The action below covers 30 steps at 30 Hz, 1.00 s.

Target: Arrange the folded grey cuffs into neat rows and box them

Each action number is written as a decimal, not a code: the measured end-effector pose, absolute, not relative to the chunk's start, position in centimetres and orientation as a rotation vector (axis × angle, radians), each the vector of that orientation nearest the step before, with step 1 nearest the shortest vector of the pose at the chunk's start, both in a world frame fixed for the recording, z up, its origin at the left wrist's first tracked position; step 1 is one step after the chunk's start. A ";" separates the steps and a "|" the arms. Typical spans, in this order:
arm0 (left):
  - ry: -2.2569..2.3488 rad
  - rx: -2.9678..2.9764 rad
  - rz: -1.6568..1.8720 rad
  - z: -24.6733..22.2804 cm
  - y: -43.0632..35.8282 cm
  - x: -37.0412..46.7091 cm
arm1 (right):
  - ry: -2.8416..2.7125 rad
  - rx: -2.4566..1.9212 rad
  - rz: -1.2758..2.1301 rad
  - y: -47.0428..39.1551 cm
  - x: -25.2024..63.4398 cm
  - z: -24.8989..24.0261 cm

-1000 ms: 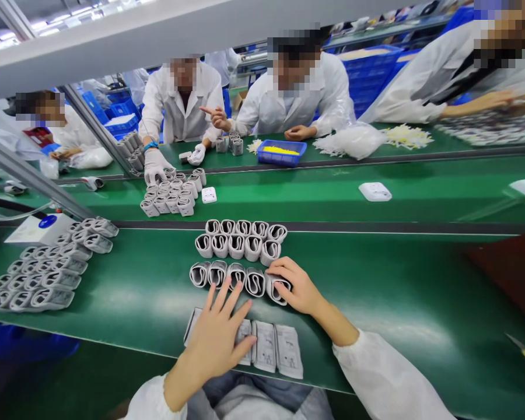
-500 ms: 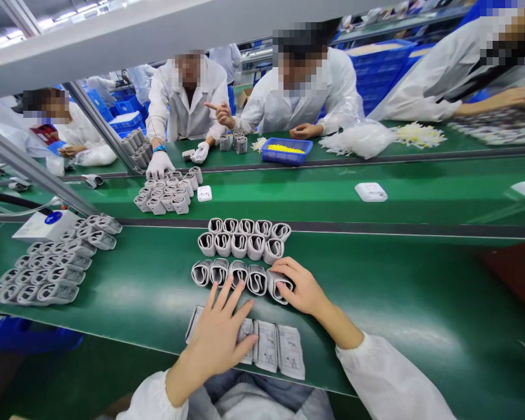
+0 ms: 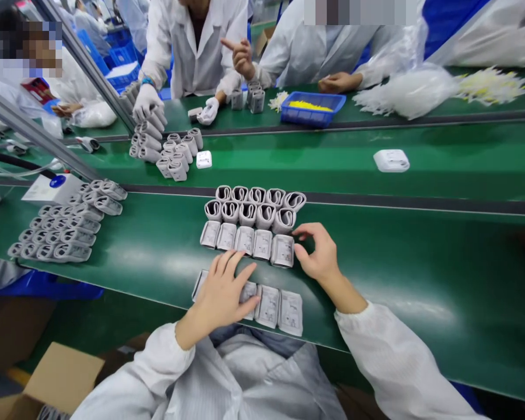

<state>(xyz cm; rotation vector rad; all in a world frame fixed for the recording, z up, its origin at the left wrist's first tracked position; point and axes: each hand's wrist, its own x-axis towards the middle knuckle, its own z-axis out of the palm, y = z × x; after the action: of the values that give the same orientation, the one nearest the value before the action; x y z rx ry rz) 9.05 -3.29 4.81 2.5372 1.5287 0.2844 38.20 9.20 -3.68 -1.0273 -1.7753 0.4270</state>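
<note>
Several rolled grey cuffs with printed faces lie in rows on the green bench before me. My left hand [image 3: 222, 286] is palm down over the front row, fingers spread, hiding part of it; a front-row cuff [image 3: 290, 312] shows at its right. In the row beyond, the cuffs lie printed face up. My right hand [image 3: 318, 251] is by that row's right-end cuff [image 3: 282, 251], thumb and fingers curved apart near its edge. Whether the thumb touches it I cannot tell. Farther back, two rows of cuffs [image 3: 247, 213] stand on end, their coiled openings upward.
More cuffs [image 3: 72, 244] are grouped at the left, next to a white box [image 3: 50, 189]. Across a dark rail, a co-worker's gloved hand [image 3: 147, 104] rests on a cuff stack. A white part [image 3: 391, 160] and a blue tray [image 3: 311, 109] lie beyond. An open carton [image 3: 63, 376] is below left.
The row by my right hand has tipped from standing on end to lying printed face up. My right hand has come off its end cuff. A co-worker has shifted some cuffs left. My view has tilted down.
</note>
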 end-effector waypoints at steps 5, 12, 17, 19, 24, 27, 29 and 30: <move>1.461 2.549 0.211 4.7 -2.5 9.5 | -1.507 -1.130 0.618 10.5 37.3 -4.5; 1.505 2.503 0.149 5.2 -2.4 10.3 | -1.461 -1.250 0.698 13.2 36.7 -4.3; 1.531 2.515 0.206 5.3 -3.6 9.8 | -1.526 -1.264 0.555 14.3 36.9 -5.3; 1.552 2.516 0.232 5.1 -4.4 9.4 | -1.620 -1.184 0.439 14.2 37.0 -5.5; 1.595 2.480 0.316 4.5 -5.9 9.1 | -1.763 -0.946 0.219 13.8 37.1 -4.9; 1.594 2.465 0.329 4.4 -5.9 9.2 | -1.827 -0.858 0.092 13.6 37.0 -4.5; 1.589 2.464 0.327 4.4 -5.8 9.3 | -1.880 -0.807 0.049 13.5 37.3 -4.7; 1.586 2.466 0.323 4.5 -5.8 9.3 | -1.887 -0.802 0.040 13.7 37.5 -5.0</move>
<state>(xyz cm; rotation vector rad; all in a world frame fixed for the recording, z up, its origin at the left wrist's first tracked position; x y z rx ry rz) 9.31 -5.82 4.51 2.4663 1.5863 0.3233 37.53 13.66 -4.97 -0.8024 -1.8866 0.0400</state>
